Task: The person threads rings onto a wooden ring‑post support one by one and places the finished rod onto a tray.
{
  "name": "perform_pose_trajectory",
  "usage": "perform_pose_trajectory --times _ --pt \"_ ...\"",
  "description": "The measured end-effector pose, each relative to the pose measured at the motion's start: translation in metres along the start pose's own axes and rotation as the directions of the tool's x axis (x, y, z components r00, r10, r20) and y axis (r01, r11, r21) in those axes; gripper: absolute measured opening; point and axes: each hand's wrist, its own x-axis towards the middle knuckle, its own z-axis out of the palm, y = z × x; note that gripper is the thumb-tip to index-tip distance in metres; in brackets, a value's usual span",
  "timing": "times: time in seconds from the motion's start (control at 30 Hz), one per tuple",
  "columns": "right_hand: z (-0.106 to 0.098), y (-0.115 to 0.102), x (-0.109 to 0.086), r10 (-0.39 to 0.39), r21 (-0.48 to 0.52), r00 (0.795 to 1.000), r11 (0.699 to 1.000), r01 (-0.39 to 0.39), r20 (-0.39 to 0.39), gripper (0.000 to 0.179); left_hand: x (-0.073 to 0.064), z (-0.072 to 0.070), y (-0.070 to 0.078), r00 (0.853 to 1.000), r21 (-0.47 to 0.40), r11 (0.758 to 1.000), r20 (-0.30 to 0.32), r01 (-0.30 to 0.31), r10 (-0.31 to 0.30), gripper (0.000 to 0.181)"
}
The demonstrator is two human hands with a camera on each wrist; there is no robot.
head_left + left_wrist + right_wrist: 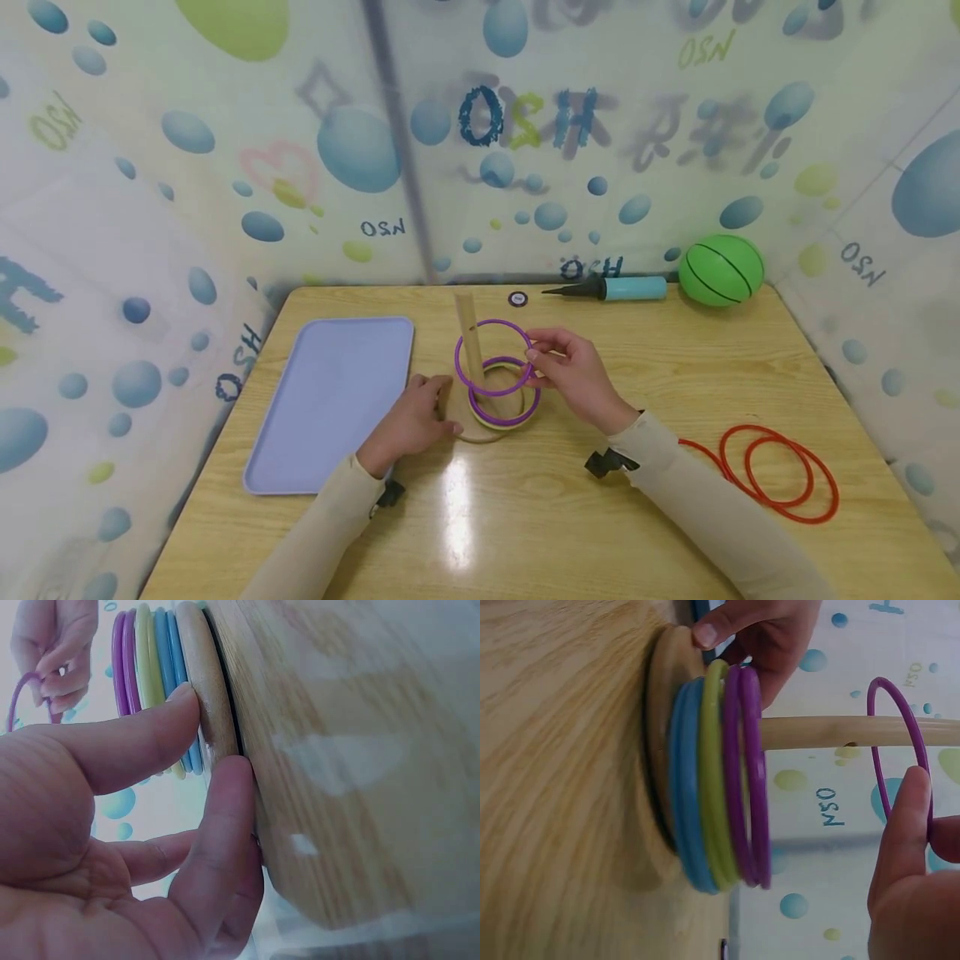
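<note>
A wooden ring-toss stand has a round base (461, 410) and an upright post (470, 337). My left hand (412, 417) holds the base's left rim, thumb on top and fingers at the edge. Stacked on the base around the post are blue rings (686, 787), yellow-green rings (709, 780) and two purple rings (757, 787). Higher up, my right hand (576, 373) pinches another purple ring (495, 393) between thumb and fingers. This ring surrounds the post, apart from the stack below. In the left wrist view, the post is hidden.
Left of the stand lies a pale blue tray (333, 400). Red rings (795, 504) overlap on the table at right, partly beyond the right forearm. Along the back edge are a small dark disc (517, 298), a blue hand pump (633, 288) and a green ball (722, 270).
</note>
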Motion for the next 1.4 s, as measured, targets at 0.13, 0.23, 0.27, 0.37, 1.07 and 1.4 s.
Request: perform_pose_trajectory --times 0.13,0.23,0.27,0.37,1.07,1.4 --pt "-0.005 0.007 -0.003 0.045 -0.025 0.999 0.999 -0.045 0.004 0.036 0.000 0.001 -0.001 1.000 -0.001 1.000 -0.003 -0.010 0.010 0.085" --pt "-0.008 0.012 -0.005 0.069 -0.050 0.998 0.996 -0.068 0.006 0.038 0.000 0.002 -0.003 1.000 0.001 1.000 -0.010 -0.023 0.023 0.083" --pt "-0.009 0.014 -0.005 0.075 -0.057 0.997 0.996 -0.074 0.009 0.039 0.001 0.002 -0.004 1.000 0.003 1.000 -0.015 -0.026 0.026 0.082" --pt "-0.011 0.019 -0.006 0.090 -0.082 0.996 0.993 -0.089 0.018 0.039 0.001 0.003 -0.005 0.999 -0.001 1.000 -0.019 -0.026 0.026 0.082" --pt "-0.017 0.031 0.001 0.107 -0.435 0.993 0.893 -0.115 -0.044 0.026 0.001 0.003 -0.003 1.000 -0.008 1.000 -0.005 0.006 -0.006 0.085" --pt "-0.035 0.021 -0.010 0.060 -0.543 0.997 0.836 -0.078 -0.051 0.034 0.000 0.002 -0.002 1.000 -0.004 1.000 -0.019 0.001 -0.001 0.085"
